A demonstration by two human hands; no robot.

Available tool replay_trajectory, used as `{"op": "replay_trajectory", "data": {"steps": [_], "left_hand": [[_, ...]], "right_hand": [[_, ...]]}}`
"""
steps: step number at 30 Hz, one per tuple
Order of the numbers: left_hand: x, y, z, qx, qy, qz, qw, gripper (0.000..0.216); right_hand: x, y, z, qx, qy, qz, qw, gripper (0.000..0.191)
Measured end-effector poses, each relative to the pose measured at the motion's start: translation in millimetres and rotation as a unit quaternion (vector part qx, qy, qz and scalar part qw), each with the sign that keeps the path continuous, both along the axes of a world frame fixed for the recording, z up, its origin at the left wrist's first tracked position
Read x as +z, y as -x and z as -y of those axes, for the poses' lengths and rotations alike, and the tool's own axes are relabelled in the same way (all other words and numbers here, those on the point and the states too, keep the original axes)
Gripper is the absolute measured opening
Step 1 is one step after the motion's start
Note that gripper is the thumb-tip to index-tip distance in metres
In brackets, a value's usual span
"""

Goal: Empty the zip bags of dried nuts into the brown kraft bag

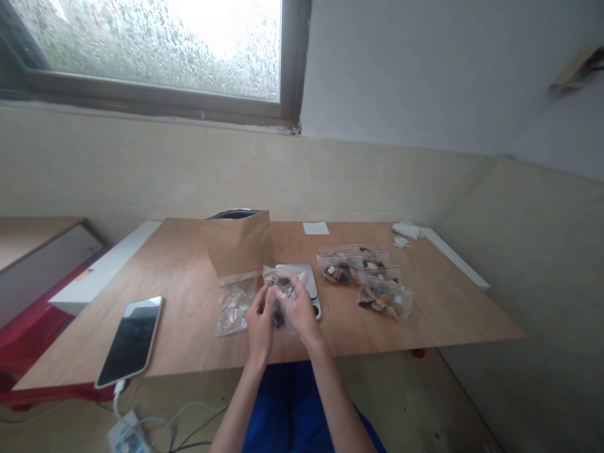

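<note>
Between my two hands is a clear plastic bag [279,318] with dark dried pieces inside, held above the front of the table. My left hand [260,318] pinches its left side, and my right hand [299,308] grips its right side near the top. Partly hidden behind the bag and my right hand lies a flat white-and-silver kitchen scale [311,286]. Left of my left hand, a clear plastic bag [232,308] lies flat at the foot of an upright brown paper pouch [243,245].
Several clear zip bags of dried mushroom-like slices [384,300] lie to the right on the wooden table [453,314]. A phone [132,340] with a charging cable rests at the left edge. Farther back are a white paper [316,228] and crumpled white plastic [406,230].
</note>
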State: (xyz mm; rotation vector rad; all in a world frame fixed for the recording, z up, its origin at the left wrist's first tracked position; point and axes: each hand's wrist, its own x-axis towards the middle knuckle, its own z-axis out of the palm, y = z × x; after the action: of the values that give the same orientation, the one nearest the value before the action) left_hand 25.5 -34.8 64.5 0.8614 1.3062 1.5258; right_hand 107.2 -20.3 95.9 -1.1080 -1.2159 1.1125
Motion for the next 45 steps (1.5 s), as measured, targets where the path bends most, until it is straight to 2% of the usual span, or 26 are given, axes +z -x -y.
{"op": "replay_trajectory", "data": {"steps": [6,12,17,21,24,26,30,33,35,37,40,45], "left_hand": [[2.3,7.8,-5.0,0.053,-0.015,0.028,0.998,0.033],[-16.9,17.1,-23.9,0.104,0.006,0.169,0.98,0.027],[-33.5,28.0,-39.5,0.045,0.047,0.356,0.932,0.02],[-41.9,41.6,-45.7,-0.003,0.074,0.398,0.915,0.023],[-48.7,48.3,-47.6,-0.021,0.082,0.423,0.902,0.025],[-53.5,50.2,-48.3,-0.024,0.081,0.444,0.892,0.024],[-60.9,52.0,-49.5,-0.035,0.079,0.486,0.87,0.024],[-63.8,54.4,-50.6,-0.045,0.08,0.499,0.862,0.025],[-64.9,56.1,-51.3,-0.05,0.08,0.505,0.858,0.027],[-65.8,57.4,-51.8,-0.056,0.079,0.511,0.854,0.029],[-67.1,58.3,-52.1,-0.066,0.075,0.514,0.852,0.029],[-69.9,59.0,-52.2,-0.075,0.076,0.512,0.853,0.03]], "right_hand": [[-6.1,2.4,-3.5,-0.028,0.031,-0.054,0.998,0.031],[-10.2,5.4,-7.2,-0.064,0.051,-0.132,0.988,0.039],[-14.1,7.1,-12.8,-0.069,0.058,-0.191,0.978,0.04],[-7.3,6.0,-18.9,-0.059,0.052,-0.222,0.972,0.034],[9.6,7.0,-31.7,-0.05,0.026,-0.211,0.976,0.032],[27.6,10.2,-45.5,-0.041,-0.013,-0.18,0.983,0.031],[73.5,26.0,-81.1,-0.012,-0.142,-0.062,0.988,0.027],[104.5,43.6,-109.4,0.005,-0.231,0.049,0.972,0.021],[117.0,55.3,-127.1,0.001,-0.263,0.143,0.954,0.019],[121.0,65.1,-142.6,0.011,-0.285,0.232,0.93,0.017],[113.6,73.8,-157.7,0.052,-0.299,0.338,0.891,0.016],[94.3,73.3,-159.2,0.1,-0.286,0.413,0.859,0.013]]}}
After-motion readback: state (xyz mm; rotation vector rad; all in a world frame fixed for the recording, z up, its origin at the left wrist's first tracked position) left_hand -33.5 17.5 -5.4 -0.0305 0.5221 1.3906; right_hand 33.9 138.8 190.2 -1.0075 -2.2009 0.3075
